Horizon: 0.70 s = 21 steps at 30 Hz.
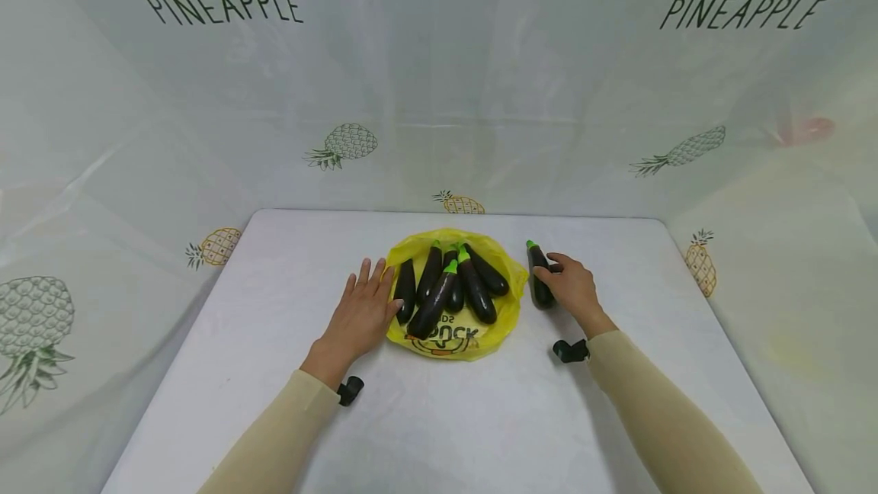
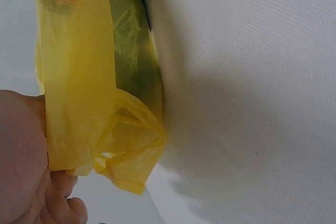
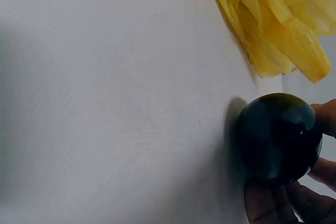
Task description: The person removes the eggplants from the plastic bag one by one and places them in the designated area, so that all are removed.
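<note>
R hand [image 1: 575,286] grips lone glossy dark-purple oblong eggplant [image 1: 537,258] on white bench [image 1: 466,425], just R of yellow plastic bag [image 1: 506,324], axis approx fore-aft; L hand [image 1: 362,312] straight-fingered at bag's L rim.

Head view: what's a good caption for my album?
Left hand touches a yellow bag of eggplants; right hand holds another eggplant.
</note>
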Tool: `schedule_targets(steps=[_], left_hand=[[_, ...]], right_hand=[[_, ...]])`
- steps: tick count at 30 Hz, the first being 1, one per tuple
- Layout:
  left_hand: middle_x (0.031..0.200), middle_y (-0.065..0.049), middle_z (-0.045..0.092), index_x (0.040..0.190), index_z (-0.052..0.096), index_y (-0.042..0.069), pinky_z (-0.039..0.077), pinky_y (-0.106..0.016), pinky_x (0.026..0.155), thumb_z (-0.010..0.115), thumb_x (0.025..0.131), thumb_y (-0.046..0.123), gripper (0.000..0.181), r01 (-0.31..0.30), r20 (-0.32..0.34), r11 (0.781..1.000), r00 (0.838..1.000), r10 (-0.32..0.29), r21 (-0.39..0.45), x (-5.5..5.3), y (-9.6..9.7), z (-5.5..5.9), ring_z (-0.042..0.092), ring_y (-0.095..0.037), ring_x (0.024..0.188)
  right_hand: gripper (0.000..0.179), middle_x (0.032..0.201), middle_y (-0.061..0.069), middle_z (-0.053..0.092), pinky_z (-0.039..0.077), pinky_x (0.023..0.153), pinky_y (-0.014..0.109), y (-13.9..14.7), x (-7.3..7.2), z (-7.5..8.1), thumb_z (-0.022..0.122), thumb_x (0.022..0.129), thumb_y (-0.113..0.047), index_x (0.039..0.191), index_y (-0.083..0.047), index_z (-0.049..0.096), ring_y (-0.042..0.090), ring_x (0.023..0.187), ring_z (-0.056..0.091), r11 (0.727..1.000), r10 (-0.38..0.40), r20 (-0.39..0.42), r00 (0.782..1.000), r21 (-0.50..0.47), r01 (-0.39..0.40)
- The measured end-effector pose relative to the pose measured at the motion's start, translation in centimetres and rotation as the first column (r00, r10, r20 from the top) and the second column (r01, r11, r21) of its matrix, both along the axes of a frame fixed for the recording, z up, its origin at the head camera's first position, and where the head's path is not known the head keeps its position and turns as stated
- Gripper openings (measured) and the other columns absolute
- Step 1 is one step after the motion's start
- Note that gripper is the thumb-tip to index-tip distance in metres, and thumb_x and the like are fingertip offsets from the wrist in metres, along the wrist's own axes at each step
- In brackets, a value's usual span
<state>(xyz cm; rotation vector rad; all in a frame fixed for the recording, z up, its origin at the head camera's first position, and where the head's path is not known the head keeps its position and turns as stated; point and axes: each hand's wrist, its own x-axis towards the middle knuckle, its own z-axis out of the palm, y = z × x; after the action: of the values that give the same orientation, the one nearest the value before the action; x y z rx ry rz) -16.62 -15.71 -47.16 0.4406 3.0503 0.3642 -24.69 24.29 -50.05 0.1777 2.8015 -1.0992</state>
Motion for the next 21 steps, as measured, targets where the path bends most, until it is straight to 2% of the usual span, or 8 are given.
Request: schedule_targets(steps=[8,13,17,21], left_hand=[[0.174,-0.022,0.019,0.166,0.029,0.000,0.016,-0.064,0.130,0.048,0.113,0.038,0.067,0.009,-0.026,1.000,1.000,-0.009,0.011,0.0,0.0,-0.1,0.008,-0.044,0.163],[0.175,-0.019,0.016,0.167,0.026,0.002,0.014,-0.063,0.131,0.044,0.114,0.041,0.068,0.010,-0.006,1.000,1.000,-0.010,-0.006,-0.1,0.1,0.1,0.005,-0.042,0.163],[0.176,-0.019,0.016,0.167,0.025,0.002,0.013,-0.062,0.131,0.043,0.114,0.041,0.068,0.010,0.002,1.000,1.000,-0.010,-0.011,-0.1,0.2,0.3,0.003,-0.040,0.163],[0.176,-0.019,0.015,0.167,0.025,0.002,0.012,-0.062,0.131,0.043,0.114,0.041,0.068,0.010,0.005,1.000,1.000,-0.010,-0.010,0.0,0.2,0.5,0.003,-0.040,0.163]], right_hand=[[0.075,0.148,0.028,0.058,0.051,0.109,0.059,0.3,0.4,0.0,0.059,0.103,-0.051,0.160,-0.004,0.044,0.047,0.134,0.057,1.000,-0.021,-0.012,1.000,0.000,0.021],[0.072,0.147,0.028,0.058,0.052,0.108,0.058,0.6,0.5,0.1,0.057,0.105,-0.050,0.158,-0.002,0.046,0.045,0.132,0.059,0.999,-0.039,-0.040,0.998,0.004,0.040],[0.067,0.146,0.028,0.058,0.052,0.107,0.058,0.6,0.5,0.5,0.056,0.106,-0.045,0.155,-0.002,0.048,0.045,0.129,0.060,0.997,-0.079,-0.084,0.993,0.016,0.081],[0.061,0.141,0.029,0.061,0.052,0.104,0.059,0.2,0.6,1.2,0.059,0.105,-0.039,0.152,-0.001,0.053,0.046,0.125,0.061,0.992,-0.121,-0.165,0.979,0.013,0.125]])
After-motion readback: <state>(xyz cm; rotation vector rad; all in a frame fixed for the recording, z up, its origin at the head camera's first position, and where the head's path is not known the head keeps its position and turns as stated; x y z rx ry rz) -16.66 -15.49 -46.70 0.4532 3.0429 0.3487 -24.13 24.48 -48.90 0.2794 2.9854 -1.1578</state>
